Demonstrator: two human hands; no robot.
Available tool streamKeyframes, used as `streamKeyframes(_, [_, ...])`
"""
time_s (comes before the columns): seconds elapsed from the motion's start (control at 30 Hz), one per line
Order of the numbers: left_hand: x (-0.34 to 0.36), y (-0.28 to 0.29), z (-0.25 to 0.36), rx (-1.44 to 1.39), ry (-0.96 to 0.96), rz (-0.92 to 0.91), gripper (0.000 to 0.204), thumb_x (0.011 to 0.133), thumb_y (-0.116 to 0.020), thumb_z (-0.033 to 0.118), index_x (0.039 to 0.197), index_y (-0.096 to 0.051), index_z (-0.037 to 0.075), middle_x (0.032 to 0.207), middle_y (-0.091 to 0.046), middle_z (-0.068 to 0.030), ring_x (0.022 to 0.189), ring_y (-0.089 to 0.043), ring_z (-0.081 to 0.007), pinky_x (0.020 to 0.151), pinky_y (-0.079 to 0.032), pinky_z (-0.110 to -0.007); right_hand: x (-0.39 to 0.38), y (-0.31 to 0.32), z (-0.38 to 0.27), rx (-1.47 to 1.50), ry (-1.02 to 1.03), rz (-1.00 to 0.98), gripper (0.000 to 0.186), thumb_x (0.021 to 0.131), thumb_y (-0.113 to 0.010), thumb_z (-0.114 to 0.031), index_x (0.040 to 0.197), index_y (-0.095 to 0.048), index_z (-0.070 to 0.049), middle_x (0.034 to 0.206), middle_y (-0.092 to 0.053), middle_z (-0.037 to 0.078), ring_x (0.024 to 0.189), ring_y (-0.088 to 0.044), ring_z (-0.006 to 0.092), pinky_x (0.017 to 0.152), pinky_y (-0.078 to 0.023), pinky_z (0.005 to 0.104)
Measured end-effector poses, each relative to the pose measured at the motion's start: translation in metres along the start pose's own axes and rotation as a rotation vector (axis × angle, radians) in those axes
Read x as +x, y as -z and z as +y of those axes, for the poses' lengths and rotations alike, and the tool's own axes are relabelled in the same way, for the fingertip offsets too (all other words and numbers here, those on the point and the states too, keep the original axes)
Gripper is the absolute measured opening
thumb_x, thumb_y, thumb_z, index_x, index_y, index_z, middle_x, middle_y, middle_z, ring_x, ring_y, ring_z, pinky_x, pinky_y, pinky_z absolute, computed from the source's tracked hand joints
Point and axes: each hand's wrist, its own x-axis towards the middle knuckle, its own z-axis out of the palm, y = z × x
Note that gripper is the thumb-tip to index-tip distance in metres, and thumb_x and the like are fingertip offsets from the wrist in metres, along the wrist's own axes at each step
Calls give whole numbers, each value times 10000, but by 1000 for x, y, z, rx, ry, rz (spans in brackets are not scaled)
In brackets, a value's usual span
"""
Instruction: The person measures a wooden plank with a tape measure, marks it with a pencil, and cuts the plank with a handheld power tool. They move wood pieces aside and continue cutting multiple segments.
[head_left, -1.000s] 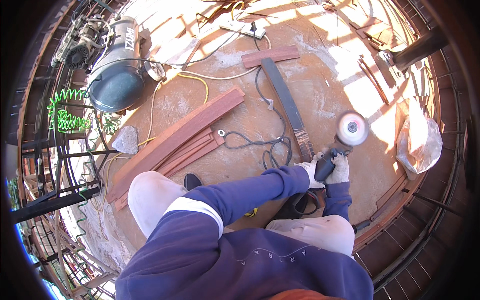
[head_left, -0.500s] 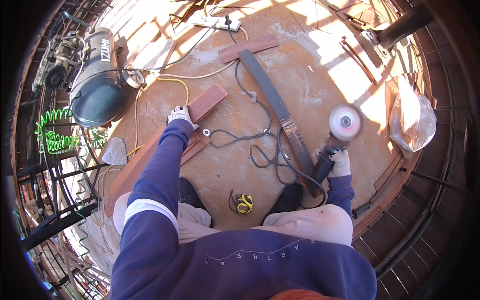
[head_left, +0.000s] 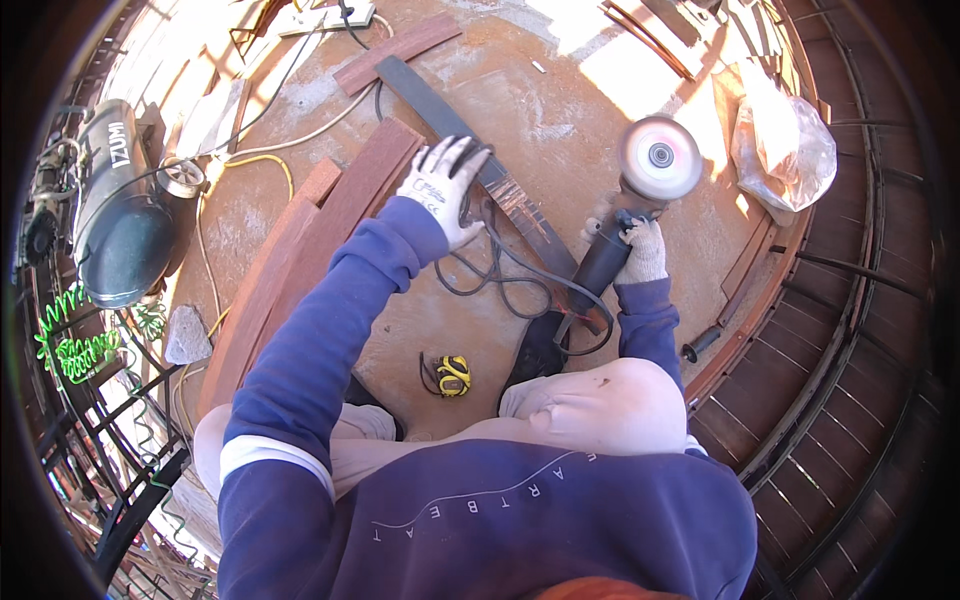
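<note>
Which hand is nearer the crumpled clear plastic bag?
Right. The right hand, on the black angle grinder, is left of the bag; the left hand, by the long dark beam, is farther left.

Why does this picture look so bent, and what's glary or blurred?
Head view: the fisheye lens bends the wall on the right, and the corners go black; head view: sunlight whitens patches of floor near the top and glares on the bag; head view: the disc looks smeared into rings, perhaps from spinning.
</note>
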Motion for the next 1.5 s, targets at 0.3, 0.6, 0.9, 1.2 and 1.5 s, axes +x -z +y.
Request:
streamKeyframes(0.3, [-96, -59, 78, -155, -357, -1017, 279, 946, -573, 243, 1154, -673, 87, 951, -719, -186, 932, -701, -366, 852, -544, -467, 26, 5, -69, -152, 262, 171, 362, 804, -586, -37, 1164, -567, 5, 1020, -633, 150, 890, -688, 348, 818, -615, 491])
streamKeyframes(0.6, [-150, -122, 101, -526, -203, -480, 431, 907, -621, 176, 1331, -603, 106, 1275, -599, -168, 1197, -571, -355, 1012, -479, -453, 2, 48, -136, -631, 281, 302, 420, 782, -576, 8, 1201, -558, 22, 1014, -656, 124, 856, -683, 254, 749, -592, 369])
streamKeyframes(0.9, [-34, -42, 3, -106, 568, 281, 558, 871, -717, 308, 1342, -546, 65, 1260, -574, -169, 1183, -541, -362, 1013, -445, -465, -4, 44, -53, -707, 180, 264, 538, 730, -701, 61, 1238, -532, 1, 1012, -648, 64, 865, -656, 157, 757, -549, 286])
streamKeyframes(1.2, [-90, -55, -71, 494, 722, -240, 985, 766, -794, 425, 1570, -317, 116, 1390, -443, -144, 1261, -435, -316, 1046, -343, -490, -10, 21, -34, -757, 125, 202, 490, 701, -717, 64, 1159, -560, -15, 992, -646, 44, 842, -626, 132, 759, -522, 283])
streamKeyframes(1.5, [-40, 3, -32, -29, 555, -186, 1032, 721, -819, 334, 1555, -280, 56, 1354, -483, -271, 1222, -559, -411, 1077, -462, -417, -11, 22, -30, -712, 157, 149, 545, 695, -720, 80, 1203, -546, -11, 986, -645, 43, 828, -626, 121, 735, -533, 273])
